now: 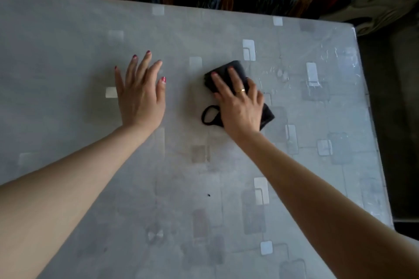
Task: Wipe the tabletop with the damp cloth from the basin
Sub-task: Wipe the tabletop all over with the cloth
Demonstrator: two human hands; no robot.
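Your right hand (pixel 240 106) pressed flat on the cloth (pixel 226 72); your left hand (pixel 141 93) lay open on the bench (pixel 68 52). Even pressure and overlapping strokes suited best.

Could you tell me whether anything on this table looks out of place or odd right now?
Only small things. A tiny dark speck lies on the tabletop, nearer the person than the black cloth under the right hand. Wet streaks glisten right of the cloth. The left hand rests flat. No basin shows.
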